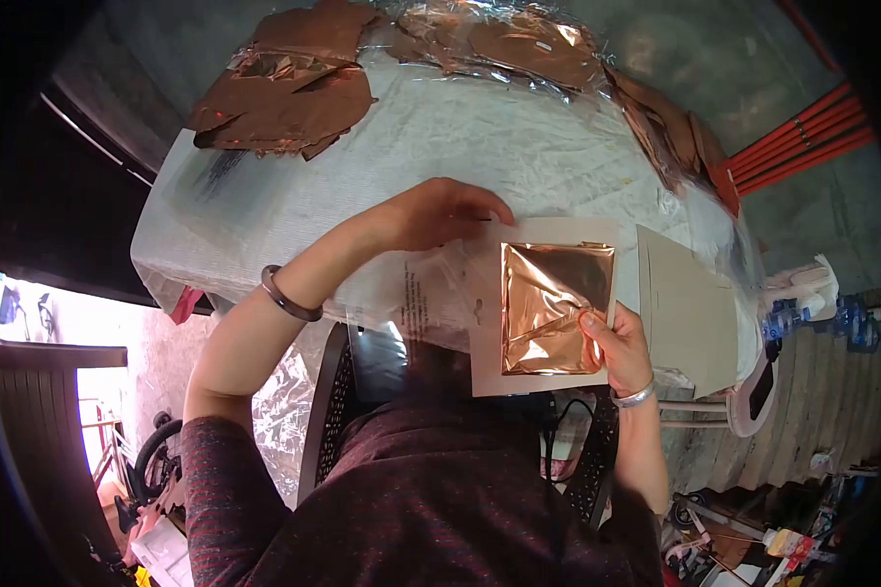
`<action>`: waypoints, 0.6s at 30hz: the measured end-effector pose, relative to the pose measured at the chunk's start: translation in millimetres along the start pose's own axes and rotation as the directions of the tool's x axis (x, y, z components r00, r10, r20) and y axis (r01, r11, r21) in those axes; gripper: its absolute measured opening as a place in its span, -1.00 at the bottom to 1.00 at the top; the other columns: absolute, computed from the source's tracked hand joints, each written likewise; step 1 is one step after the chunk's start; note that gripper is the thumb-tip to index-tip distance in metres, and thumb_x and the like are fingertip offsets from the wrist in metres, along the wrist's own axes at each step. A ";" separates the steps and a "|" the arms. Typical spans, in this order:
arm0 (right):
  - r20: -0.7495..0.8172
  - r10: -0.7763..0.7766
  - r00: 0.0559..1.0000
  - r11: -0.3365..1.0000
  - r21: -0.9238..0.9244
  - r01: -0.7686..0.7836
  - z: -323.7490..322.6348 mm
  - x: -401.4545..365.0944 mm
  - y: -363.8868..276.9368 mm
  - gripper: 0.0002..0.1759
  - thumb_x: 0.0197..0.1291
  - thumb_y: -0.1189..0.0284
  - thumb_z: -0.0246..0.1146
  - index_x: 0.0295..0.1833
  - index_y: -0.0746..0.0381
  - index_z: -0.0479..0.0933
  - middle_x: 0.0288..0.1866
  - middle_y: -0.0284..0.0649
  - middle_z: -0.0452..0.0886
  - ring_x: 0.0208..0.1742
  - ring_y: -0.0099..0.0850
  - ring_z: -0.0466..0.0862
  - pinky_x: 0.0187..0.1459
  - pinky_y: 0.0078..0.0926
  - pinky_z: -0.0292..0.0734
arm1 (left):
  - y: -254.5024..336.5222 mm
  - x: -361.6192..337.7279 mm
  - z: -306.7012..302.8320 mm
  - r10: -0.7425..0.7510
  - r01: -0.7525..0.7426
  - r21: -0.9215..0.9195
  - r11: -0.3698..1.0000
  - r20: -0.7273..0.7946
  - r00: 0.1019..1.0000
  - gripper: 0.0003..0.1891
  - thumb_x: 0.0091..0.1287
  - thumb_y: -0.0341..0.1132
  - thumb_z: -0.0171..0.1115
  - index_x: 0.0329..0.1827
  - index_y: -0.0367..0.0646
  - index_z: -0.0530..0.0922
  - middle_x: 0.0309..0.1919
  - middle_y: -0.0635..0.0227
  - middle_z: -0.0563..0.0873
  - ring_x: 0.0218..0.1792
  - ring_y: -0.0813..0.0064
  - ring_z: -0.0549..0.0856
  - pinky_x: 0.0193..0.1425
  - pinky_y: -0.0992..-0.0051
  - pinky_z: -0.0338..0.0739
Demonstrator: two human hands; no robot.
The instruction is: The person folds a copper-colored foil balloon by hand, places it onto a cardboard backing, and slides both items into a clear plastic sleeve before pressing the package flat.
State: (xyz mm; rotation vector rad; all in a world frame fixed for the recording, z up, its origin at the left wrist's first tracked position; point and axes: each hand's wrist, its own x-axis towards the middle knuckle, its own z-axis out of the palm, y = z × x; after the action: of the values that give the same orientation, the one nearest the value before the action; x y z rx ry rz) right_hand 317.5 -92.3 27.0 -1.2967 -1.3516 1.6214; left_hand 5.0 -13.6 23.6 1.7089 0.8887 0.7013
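My right hand (pixel 622 350) grips a pale card (pixel 487 364) together with a shiny copper-coloured foil sheet (pixel 548 313) lying on it, thumb pressed on the foil's right side. My left hand (pixel 448 212) reaches across to the card's upper left corner, its fingers bent and closed at the top of a clear plastic bag (pixel 426 303) with printed text. The fingertips are partly hidden. The bag hangs left of the foil, over the table's near edge. Beside my right hand, a stack of pale cards (pixel 690 313) lies on the table.
The table (pixel 519 157) has a whitish cover. Copper-brown sheets (pixel 294 103) are piled at its far left, and more in clear plastic (pixel 519 49) line the far edge. Red poles (pixel 803 137) stand at right. Water bottles (pixel 857 323) and a white stool (pixel 754 401) are beyond.
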 end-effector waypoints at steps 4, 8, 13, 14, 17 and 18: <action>0.018 -0.004 1.000 1.000 -0.014 0.004 -1.5 7.2 -7.3 -0.84 0.29 0.43 0.23 -0.31 0.26 0.43 -0.65 -0.41 0.41 -0.78 -0.66 0.31 -0.75 -0.62 0.18 | 3.0 6.5 -11.6 0.196 -0.239 0.370 0.898 0.151 0.969 -0.66 0.27 -0.50 0.14 0.07 0.03 0.63 -0.16 0.28 0.72 -0.19 0.37 0.68 -0.04 0.44 0.55; 0.039 0.021 0.999 0.999 -0.031 -0.020 -5.4 17.0 -10.9 -0.84 0.29 0.43 0.22 -0.30 0.27 0.44 -0.64 -0.41 0.41 -0.78 -0.66 0.30 -0.75 -0.63 0.18 | 16.7 11.5 -13.7 0.077 -0.233 0.540 0.808 0.295 0.952 -0.70 0.25 -0.44 0.12 0.03 -0.02 0.63 -0.15 0.19 0.69 -0.17 0.20 0.67 -0.03 0.39 0.56; 0.096 0.064 0.993 0.998 -0.017 -0.062 -11.0 28.0 -12.8 -0.87 0.29 0.43 0.22 -0.25 0.28 0.48 -0.58 -0.42 0.45 -0.75 -0.69 0.31 -0.72 -0.65 0.19 | 22.9 11.6 -7.5 0.079 -0.260 0.628 0.733 0.302 0.950 -0.80 0.27 -0.47 0.11 -0.06 -0.17 0.59 -0.20 0.16 0.65 -0.14 0.14 0.63 -0.04 0.29 0.52; 0.084 0.061 0.995 0.998 -0.037 -0.058 -12.3 30.7 -12.1 -0.86 0.29 0.44 0.22 -0.25 0.29 0.49 -0.59 -0.43 0.44 -0.72 -0.70 0.32 -0.70 -0.66 0.22 | 22.0 11.8 -7.1 0.091 -0.259 0.644 0.720 0.283 0.955 -0.81 0.27 -0.46 0.12 -0.08 -0.19 0.58 -0.21 0.16 0.65 -0.14 0.13 0.63 -0.04 0.28 0.51; 0.071 0.064 0.995 0.998 -0.030 -0.062 -11.7 34.5 -10.3 -0.86 0.28 0.44 0.23 -0.26 0.31 0.49 -0.59 -0.44 0.43 -0.69 -0.72 0.32 -0.68 -0.67 0.24 | 6.1 15.8 -7.1 0.053 -0.151 0.470 0.869 0.216 0.975 -0.82 0.25 -0.47 0.13 -0.10 -0.20 0.56 -0.22 0.15 0.65 -0.15 0.12 0.63 -0.06 0.28 0.50; 0.070 0.072 0.995 0.997 -0.002 -0.072 -11.5 35.4 -9.6 -0.86 0.28 0.44 0.23 -0.26 0.31 0.49 -0.58 -0.44 0.43 -0.69 -0.71 0.32 -0.67 -0.67 0.24 | 6.5 16.5 -8.3 0.055 -0.153 0.470 0.869 0.216 0.975 -0.82 0.25 -0.47 0.13 -0.10 -0.20 0.56 -0.22 0.15 0.65 -0.15 0.12 0.63 -0.06 0.28 0.50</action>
State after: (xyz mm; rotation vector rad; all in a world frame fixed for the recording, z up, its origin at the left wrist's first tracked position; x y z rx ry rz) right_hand 316.8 -53.8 26.7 -1.3132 -1.3602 1.7300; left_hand 8.9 3.2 32.7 2.2462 0.8843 0.3814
